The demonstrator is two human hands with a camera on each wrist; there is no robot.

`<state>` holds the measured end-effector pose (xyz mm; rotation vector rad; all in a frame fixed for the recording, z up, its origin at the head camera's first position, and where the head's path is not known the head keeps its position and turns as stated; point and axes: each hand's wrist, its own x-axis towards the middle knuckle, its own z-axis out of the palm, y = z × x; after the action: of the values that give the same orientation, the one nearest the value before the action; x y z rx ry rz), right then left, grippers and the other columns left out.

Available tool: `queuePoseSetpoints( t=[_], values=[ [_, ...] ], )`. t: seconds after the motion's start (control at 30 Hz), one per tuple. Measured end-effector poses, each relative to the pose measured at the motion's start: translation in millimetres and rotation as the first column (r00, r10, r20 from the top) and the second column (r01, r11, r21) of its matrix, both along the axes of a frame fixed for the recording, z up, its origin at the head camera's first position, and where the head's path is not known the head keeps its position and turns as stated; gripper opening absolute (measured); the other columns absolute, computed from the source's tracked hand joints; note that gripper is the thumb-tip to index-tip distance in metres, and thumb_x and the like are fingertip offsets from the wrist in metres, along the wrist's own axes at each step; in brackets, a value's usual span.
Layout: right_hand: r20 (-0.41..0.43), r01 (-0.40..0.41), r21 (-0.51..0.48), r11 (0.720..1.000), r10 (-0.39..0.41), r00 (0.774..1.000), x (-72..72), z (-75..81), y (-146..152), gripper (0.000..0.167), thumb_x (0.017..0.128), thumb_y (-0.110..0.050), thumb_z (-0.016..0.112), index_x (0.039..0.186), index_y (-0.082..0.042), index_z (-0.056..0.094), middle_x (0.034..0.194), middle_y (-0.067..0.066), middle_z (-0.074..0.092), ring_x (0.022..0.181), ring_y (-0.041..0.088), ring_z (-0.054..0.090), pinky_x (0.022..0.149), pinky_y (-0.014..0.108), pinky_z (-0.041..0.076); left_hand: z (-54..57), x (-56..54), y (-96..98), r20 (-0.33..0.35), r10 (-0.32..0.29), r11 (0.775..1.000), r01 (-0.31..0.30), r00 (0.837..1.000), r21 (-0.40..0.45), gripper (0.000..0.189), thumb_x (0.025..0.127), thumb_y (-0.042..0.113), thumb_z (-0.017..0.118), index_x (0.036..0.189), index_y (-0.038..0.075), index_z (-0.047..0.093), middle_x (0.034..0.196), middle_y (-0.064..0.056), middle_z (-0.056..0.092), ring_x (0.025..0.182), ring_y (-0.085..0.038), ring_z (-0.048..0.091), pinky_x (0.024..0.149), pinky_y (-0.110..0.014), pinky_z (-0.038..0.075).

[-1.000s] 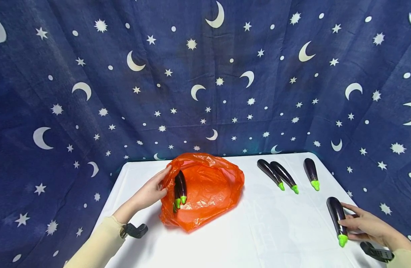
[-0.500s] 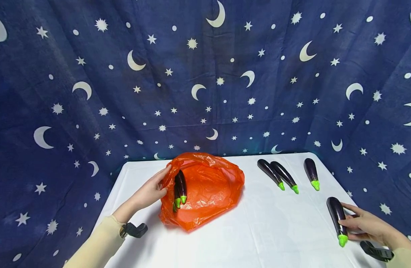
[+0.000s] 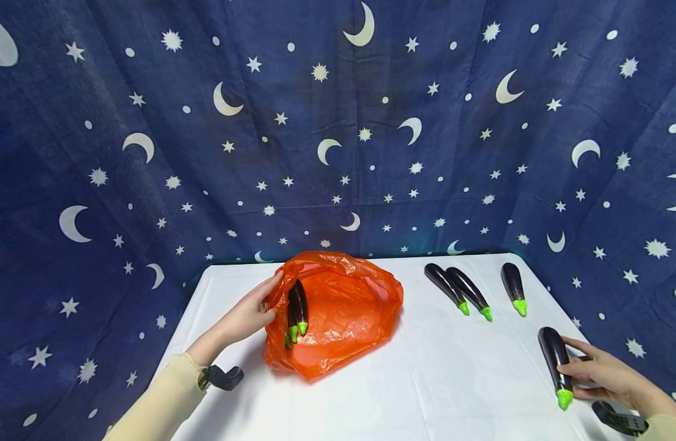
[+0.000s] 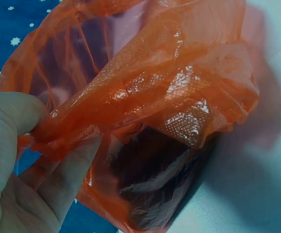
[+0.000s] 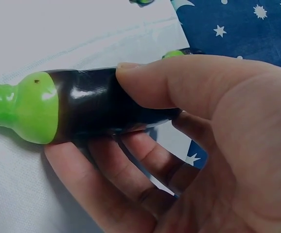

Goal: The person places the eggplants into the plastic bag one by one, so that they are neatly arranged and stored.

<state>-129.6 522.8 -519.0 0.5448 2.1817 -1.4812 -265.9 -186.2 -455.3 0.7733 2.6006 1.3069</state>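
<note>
With the left hand (image 3: 248, 315), I'm pinching the rim of the orange plastic bag (image 3: 346, 309); bagged eggplants (image 3: 299, 305) are lying along its left wall. With the right hand (image 3: 605, 370), I'm grasping a single eggplant (image 3: 550, 355) in the fingers (image 5: 77, 174) near the tabletop's (image 3: 443, 380) right edge. On my head feed, three loose eggplants (image 3: 468, 290) are lying farther back.

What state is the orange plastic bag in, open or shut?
Open: the orange plastic bag gapes toward the head camera, showing eggplants inside, while the left hand grips it.
</note>
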Motion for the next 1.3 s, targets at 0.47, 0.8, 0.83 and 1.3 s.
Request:
queuePoseSetpoints(
  t=[0.47,0.8,0.83,1.3],
  values=[
    [-0.089,-0.008,0.030,1.000,0.010,0.996,-13.2,-3.5,-8,0.101,0.095,-0.019,0.071,0.158,0.006,-0.005,0.127,0.040,0.043,0.091,0.022,0.066,0.077,0.043,0.061,0.7,0.2,0.3,-0.003,0.014,1.000,-0.014,1.000,-0.020,0.083,0.091,-0.005,0.060,0.164,0.012,0.025,0.166,-0.013,0.025,0.145,-0.034,0.038,0.110,-0.051,0.040],
    [-0.221,-0.071,-0.105,0.992,0.047,0.974,-29.2,12.6,-43,0.101,0.098,-0.016,0.067,0.161,-0.002,-0.011,0.142,0.038,0.034,0.101,0.015,0.065,0.086,0.045,0.059,1.8,0.9,-0.6,0.010,0.018,1.000,-0.018,1.000,-0.023,0.083,0.091,-0.005,0.060,0.164,0.012,0.024,0.167,-0.012,0.025,0.145,-0.034,0.037,0.112,-0.051,0.038],
    [-0.232,-0.082,-0.117,0.990,0.053,0.971,-31.5,13.8,-48,0.100,0.098,-0.015,0.067,0.161,-0.002,-0.010,0.141,0.034,0.038,0.102,0.014,0.065,0.087,0.045,0.059,1.5,1.1,-0.9,0.008,0.018,1.000,-0.018,1.000,-0.022,0.083,0.091,-0.005,0.060,0.164,0.012,0.024,0.167,-0.012,0.025,0.145,-0.034,0.037,0.112,-0.051,0.038],
    [-0.391,-0.272,-0.222,0.936,0.170,0.904,-56.1,35.5,-118,0.082,0.099,-0.008,0.064,0.163,-0.008,0.012,0.140,0.022,0.043,0.102,0.014,0.065,0.083,0.046,0.060,-0.8,0.0,-2.3,-0.007,0.018,0.999,-0.018,1.000,-0.026,0.086,0.089,-0.006,0.060,0.164,0.014,0.024,0.167,-0.010,0.024,0.147,-0.031,0.034,0.113,-0.050,0.037]
  ],
)
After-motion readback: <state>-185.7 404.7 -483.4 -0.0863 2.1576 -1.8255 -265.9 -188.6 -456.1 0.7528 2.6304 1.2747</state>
